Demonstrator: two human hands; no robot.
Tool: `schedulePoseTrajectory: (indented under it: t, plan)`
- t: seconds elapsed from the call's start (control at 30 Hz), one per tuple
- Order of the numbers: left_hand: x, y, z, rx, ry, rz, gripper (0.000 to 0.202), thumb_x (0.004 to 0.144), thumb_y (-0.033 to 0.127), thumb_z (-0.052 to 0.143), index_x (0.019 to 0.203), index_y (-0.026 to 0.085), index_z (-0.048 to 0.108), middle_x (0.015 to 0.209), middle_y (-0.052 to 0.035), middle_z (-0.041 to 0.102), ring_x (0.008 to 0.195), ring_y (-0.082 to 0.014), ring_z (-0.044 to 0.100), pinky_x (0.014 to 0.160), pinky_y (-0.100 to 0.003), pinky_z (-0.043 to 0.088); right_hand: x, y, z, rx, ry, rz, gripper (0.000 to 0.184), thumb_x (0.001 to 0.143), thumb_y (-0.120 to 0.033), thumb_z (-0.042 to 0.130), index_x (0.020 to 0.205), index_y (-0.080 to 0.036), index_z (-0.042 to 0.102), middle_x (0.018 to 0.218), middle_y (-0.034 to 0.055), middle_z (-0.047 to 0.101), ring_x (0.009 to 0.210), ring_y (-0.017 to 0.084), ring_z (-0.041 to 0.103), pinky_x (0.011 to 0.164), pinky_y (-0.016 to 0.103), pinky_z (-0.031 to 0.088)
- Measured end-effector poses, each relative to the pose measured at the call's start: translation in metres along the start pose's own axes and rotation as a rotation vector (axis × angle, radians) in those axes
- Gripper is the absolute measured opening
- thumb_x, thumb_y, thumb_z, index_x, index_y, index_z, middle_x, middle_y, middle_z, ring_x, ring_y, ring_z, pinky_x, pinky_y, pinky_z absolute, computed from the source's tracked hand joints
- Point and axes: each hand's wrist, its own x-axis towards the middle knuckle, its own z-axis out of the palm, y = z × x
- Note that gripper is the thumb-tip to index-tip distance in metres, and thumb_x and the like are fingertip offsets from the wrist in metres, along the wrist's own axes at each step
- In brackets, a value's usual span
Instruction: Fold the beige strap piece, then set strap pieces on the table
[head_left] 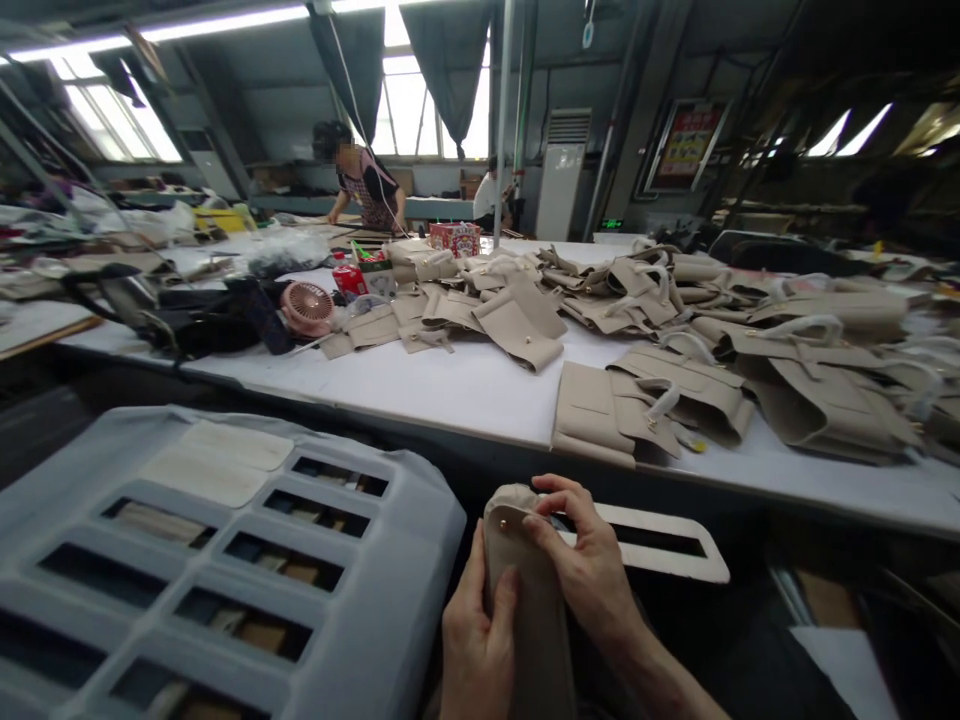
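in the head view, the left hand (480,625) grasps the beige piece (531,610), thumb on its front, on the near side of the table (420,390). the right hand (583,550) pinches its upper end, beside a stud (502,523). slotted plastic (420,530) stands left; bags (596,405) lie on the table, near a fan (307,307).

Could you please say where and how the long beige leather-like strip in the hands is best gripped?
The strip is probably best pinched at its left edge, coming from the left, thumb on its front: it is narrow, and the right hand touches its rounded upper end.
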Motion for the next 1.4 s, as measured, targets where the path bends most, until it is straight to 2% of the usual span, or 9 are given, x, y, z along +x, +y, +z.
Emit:
schedulePoseTrajectory:
  t: [0.13,0.27,0.47,0.57,0.83,0.97,1.13,1.27,1.4]
  plan:
    - [0.002,0.005,-0.002,-0.047,-0.016,0.007,0.059,0.097,0.049,0.047,0.147,0.018,0.042,0.148,-0.0108,0.046,0.139,-0.0271,0.04,0.116,-0.041,0.035,-0.006,-0.007,-0.001,0.074,-0.142,-0.041,0.011,0.092,-0.029,0.058,0.082,-0.024,0.056,0.125,0.0041,0.063,0.139,0.027,0.038,0.114,0.053,0.031]
    - [0.002,0.014,-0.005,-0.088,-0.04,0.031,0.058,0.098,0.047,0.046,0.147,0.019,0.041,0.147,-0.0112,0.046,0.138,-0.0281,0.041,0.114,-0.041,0.038,-0.02,-0.006,-0.002,0.084,-0.172,-0.134,0.008,0.097,-0.024,0.052,0.089,-0.025,0.054,0.126,0.0031,0.064,0.141,0.025,0.039,0.115,0.053,0.033]
    - [0.001,0.017,-0.008,-0.16,-0.112,0.075,0.06,0.099,0.047,0.043,0.151,0.018,0.034,0.151,-0.0113,0.042,0.137,-0.0266,0.043,0.114,-0.038,0.039,-0.029,-0.004,-0.008,-0.135,-0.321,-0.606,0.018,0.092,-0.009,0.054,0.101,-0.024,0.052,0.113,0.0001,0.069,0.13,0.02,0.052,0.125,0.045,0.017]
    - [0.001,0.015,-0.004,-0.133,-0.117,0.11,0.057,0.1,0.045,0.042,0.149,0.017,0.037,0.151,-0.0107,0.042,0.138,-0.0255,0.042,0.115,-0.037,0.038,-0.02,-0.005,-0.01,-0.19,-0.282,-0.684,0.021,0.091,-0.006,0.053,0.103,-0.023,0.052,0.113,0.0011,0.069,0.131,0.021,0.05,0.124,0.048,0.017]
    - [0.003,0.005,0.001,0.069,-0.016,0.145,0.05,0.1,0.041,0.04,0.141,0.015,0.049,0.141,-0.0099,0.053,0.13,-0.0223,0.052,0.109,-0.031,0.044,0.014,0.012,0.009,0.022,-0.072,-0.149,0.012,0.097,-0.025,0.05,0.086,-0.024,0.05,0.135,0.0043,0.06,0.14,0.024,0.04,0.113,0.054,0.036]
    - [0.009,0.011,0.002,0.102,-0.001,0.176,0.054,0.097,0.047,0.049,0.138,0.013,0.053,0.134,-0.0118,0.059,0.12,-0.0232,0.06,0.104,-0.029,0.048,0.012,0.019,0.016,0.134,-0.004,-0.053,0.015,0.096,-0.031,0.053,0.084,-0.024,0.05,0.13,0.0052,0.063,0.134,0.024,0.048,0.112,0.052,0.037]
    - [0.016,0.022,0.007,0.04,-0.008,0.113,0.043,0.096,0.047,0.052,0.13,0.023,0.062,0.117,-0.0051,0.07,0.098,-0.0215,0.069,0.09,-0.025,0.053,0.012,0.018,0.017,0.165,0.021,0.022,0.019,0.095,-0.036,0.055,0.082,-0.022,0.052,0.127,0.0058,0.064,0.124,0.024,0.056,0.106,0.046,0.042]
    - [0.019,0.019,0.008,-0.083,0.004,0.009,0.044,0.095,0.052,0.053,0.122,0.021,0.067,0.107,-0.0043,0.073,0.083,-0.0197,0.069,0.073,-0.022,0.054,0.012,0.018,0.02,0.228,0.035,0.141,0.025,0.091,-0.043,0.059,0.082,-0.021,0.05,0.126,0.0086,0.064,0.11,0.023,0.063,0.094,0.039,0.051]
    - [0.02,0.013,0.004,-0.231,0.01,-0.15,0.052,0.089,0.058,0.06,0.117,0.015,0.069,0.098,-0.0058,0.073,0.082,-0.0229,0.067,0.066,-0.023,0.053,0.002,0.019,0.021,0.32,0.092,0.229,0.033,0.085,-0.05,0.064,0.096,-0.022,0.05,0.126,0.0106,0.061,0.097,0.022,0.065,0.077,0.033,0.055]
